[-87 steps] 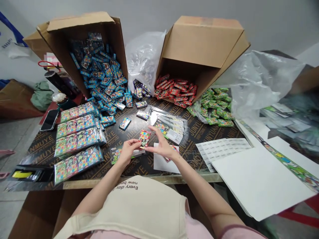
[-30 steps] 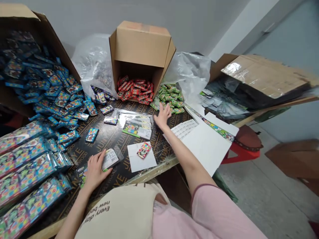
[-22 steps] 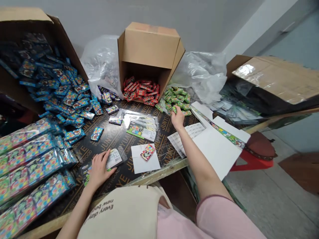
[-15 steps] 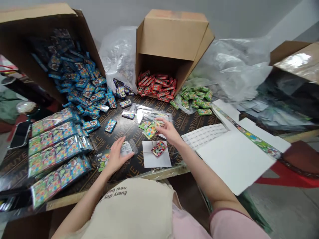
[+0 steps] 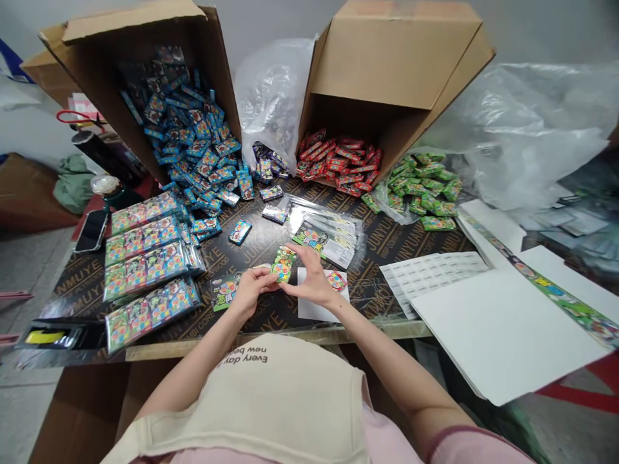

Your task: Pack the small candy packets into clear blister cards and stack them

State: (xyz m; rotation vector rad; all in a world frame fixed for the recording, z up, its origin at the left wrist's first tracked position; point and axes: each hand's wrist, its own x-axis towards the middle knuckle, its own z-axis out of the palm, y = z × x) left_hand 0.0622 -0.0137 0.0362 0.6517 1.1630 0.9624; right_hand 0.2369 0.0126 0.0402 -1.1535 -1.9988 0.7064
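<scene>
A small green packet (image 5: 284, 263) printed with coloured balls is held up between my two hands. My right hand (image 5: 313, 278) grips its top and lower right side with thumb and fingers. The fingertips of my left hand (image 5: 252, 291) are closed at its lower left corner. Partly under my left hand lies a clear sleeve with a green printed header (image 5: 223, 294). Below my right hand is a white card (image 5: 314, 310) bearing a red packet (image 5: 337, 280), partly covered by that hand. Clear sleeves with printed headers (image 5: 333, 240) lie fanned just beyond.
Boxes of blue packets (image 5: 193, 138) and red packets (image 5: 338, 161) stand at the back. Green packets (image 5: 428, 183) spill from a bag. Filled sleeves (image 5: 145, 261) are stacked left, beside a phone (image 5: 91, 231). White sheets (image 5: 507, 322) and label sheets (image 5: 435, 274) lie right.
My right hand has brought the green packet left and nearer, off the fanned sleeves. My left hand has moved from lying spread on the sleeve to closing at the packet. The view has shifted left.
</scene>
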